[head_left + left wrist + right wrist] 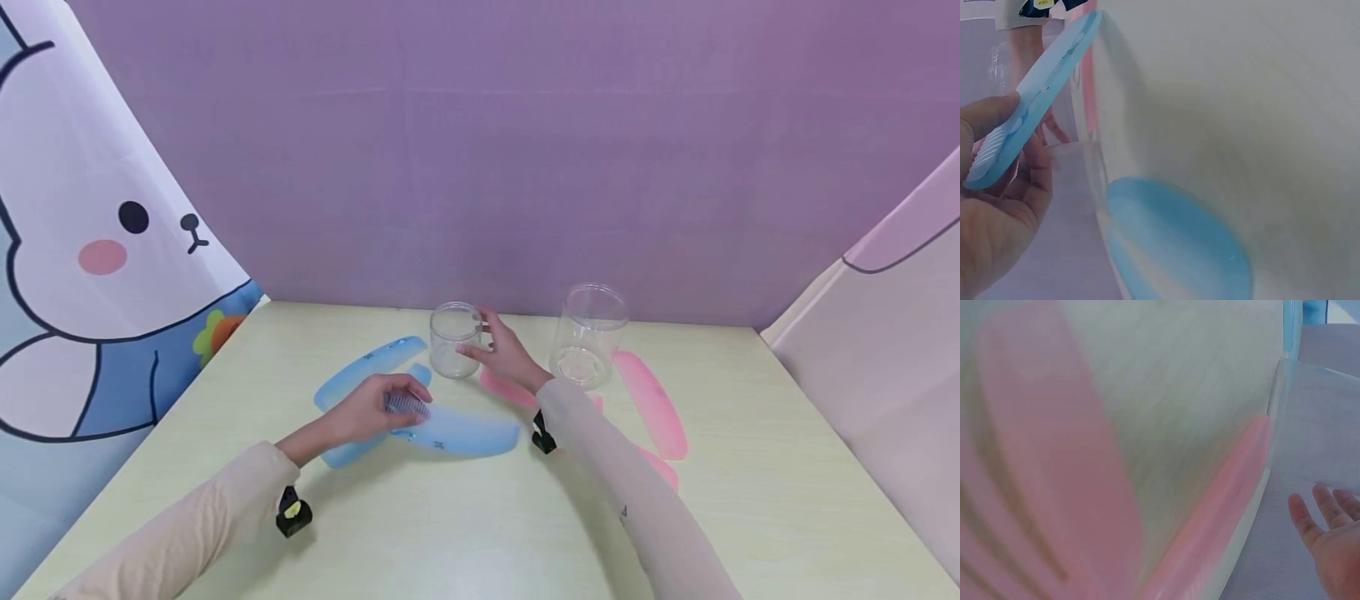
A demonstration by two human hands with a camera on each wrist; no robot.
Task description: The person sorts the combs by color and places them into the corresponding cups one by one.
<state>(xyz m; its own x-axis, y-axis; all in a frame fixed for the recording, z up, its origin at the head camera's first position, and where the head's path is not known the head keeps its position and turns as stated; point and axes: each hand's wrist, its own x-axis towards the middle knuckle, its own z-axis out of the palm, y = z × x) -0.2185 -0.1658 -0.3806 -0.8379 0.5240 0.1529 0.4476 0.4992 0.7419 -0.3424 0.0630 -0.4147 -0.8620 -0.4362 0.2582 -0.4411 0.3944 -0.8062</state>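
Two pale sleeves [202, 525] reach in over the light worktop [420, 542], a small black device [293, 512] at each wrist. The left hand [377, 407] pinches a held blue comb [465, 432] by one end, thumb against fingers, with fine teeth showing at the grip; the comb is raised above the worktop there, its other end pointing right, and small dark marks run along its edge. Below that hand a second blue comb [351, 451] lies flat, largely covered. Off to the right, a pink comb [663, 469] comes partly out from behind the right sleeve, and a longer pink comb [654, 407] lies slantwise just past it. Beyond the left hand a curved blue comb [366, 369] rests left of a small glass jar [453, 342]. The right hand [512, 357] is at that jar's right side, thumb on the near side; whether it grips or only touches the glass, I cannot tell. A pink piece [505, 387] shows beneath this hand, and a taller glass jar [590, 333] stands upright to its right. Purple cloth [465, 167] hangs at the back, with a cartoon-printed cloth [97, 250] on the left.
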